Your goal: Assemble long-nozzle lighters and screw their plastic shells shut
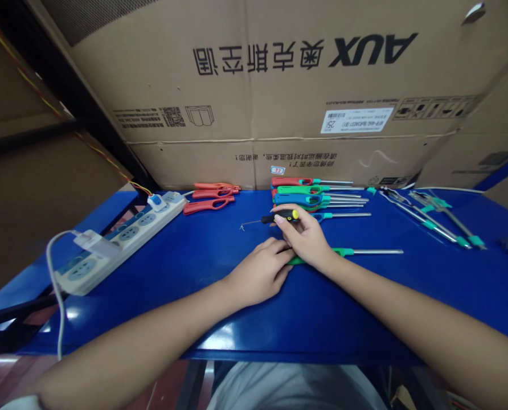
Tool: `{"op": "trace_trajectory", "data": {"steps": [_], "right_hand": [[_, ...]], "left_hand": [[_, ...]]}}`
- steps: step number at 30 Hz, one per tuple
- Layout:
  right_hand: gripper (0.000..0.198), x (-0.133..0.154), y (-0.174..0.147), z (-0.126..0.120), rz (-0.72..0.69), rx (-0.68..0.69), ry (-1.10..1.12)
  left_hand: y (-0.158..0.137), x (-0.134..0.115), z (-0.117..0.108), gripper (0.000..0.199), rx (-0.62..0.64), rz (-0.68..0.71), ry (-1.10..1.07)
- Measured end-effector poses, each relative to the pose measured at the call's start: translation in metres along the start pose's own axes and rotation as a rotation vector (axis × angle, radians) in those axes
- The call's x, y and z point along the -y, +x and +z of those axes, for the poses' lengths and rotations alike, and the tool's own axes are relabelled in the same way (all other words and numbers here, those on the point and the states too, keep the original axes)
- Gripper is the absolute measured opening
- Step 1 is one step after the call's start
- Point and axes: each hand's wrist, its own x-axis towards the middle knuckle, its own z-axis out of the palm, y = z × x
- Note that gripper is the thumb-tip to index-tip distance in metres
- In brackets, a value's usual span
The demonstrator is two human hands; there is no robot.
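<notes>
My right hand point(307, 234) grips a black and yellow screwdriver point(285, 216), its thin shaft pointing left. Small screws point(242, 226) cling around the screwdriver's tip. Below it, my left hand point(262, 267) is closed around the handle end of a green lighter point(347, 252), whose long metal tube points right along the table. Most of that handle is hidden by my hands and right wrist. Just beyond my right hand lies a group of assembled lighters, among them a red one point(294, 181), a green one point(296, 189) and a blue one point(294, 199).
Red handle shells point(209, 206) lie at the back left beside a white power strip point(121, 245) with plugs and a cable. Metal tubes with teal ends point(433, 225) lie at the right. A large cardboard sheet point(254, 125) stands behind the blue table point(408, 302).
</notes>
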Motion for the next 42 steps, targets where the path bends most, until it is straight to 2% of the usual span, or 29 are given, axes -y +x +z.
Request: {"op": "trace_trajectory", "data": {"steps": [3,8,11,14,19,24,26,29,33,35,39,42], "right_hand": [[0.03,0.003,-0.002,0.0,-0.026,0.012,0.029],[0.026,0.005,-0.005,0.0,-0.153,0.024,0.035],[0.025,0.004,-0.005,0.0,-0.137,0.006,0.048],[0.025,0.002,-0.004,0.001,-0.097,-0.042,0.079],[0.025,0.006,-0.005,0.0,-0.15,-0.168,0.101],[0.026,0.028,0.002,-0.011,-0.171,-0.365,0.155],[0.024,0.039,0.006,-0.019,-0.163,-0.433,0.227],[0.021,0.049,0.007,-0.035,-0.156,-0.467,0.287],[0.022,0.047,0.0,-0.051,-0.161,-0.485,0.295],[0.022,0.041,-0.004,-0.055,-0.139,-0.506,0.306],[0.023,0.034,-0.009,-0.054,0.015,-0.481,0.322],[0.025,0.035,-0.009,-0.051,0.099,-0.454,0.343]], "left_hand": [[0.0,0.001,0.0,0.025,-0.005,0.005,-0.001],[0.001,0.002,0.002,0.024,-0.021,0.022,-0.018],[0.0,0.003,0.002,0.024,-0.022,0.018,-0.013],[-0.001,0.003,0.002,0.025,-0.012,0.014,-0.011],[0.0,0.003,0.002,0.028,-0.033,0.004,-0.076],[0.003,0.002,0.005,0.035,-0.107,-0.094,-0.294],[0.004,0.003,0.008,0.04,-0.176,-0.185,-0.445],[0.006,0.006,0.014,0.047,-0.288,-0.344,-0.679],[0.009,0.008,0.017,0.051,-0.356,-0.421,-0.788],[0.01,0.006,0.015,0.05,-0.373,-0.438,-0.843],[0.011,0.0,0.012,0.042,-0.375,-0.462,-0.968],[0.011,-0.002,0.01,0.034,-0.379,-0.474,-0.973]]}}
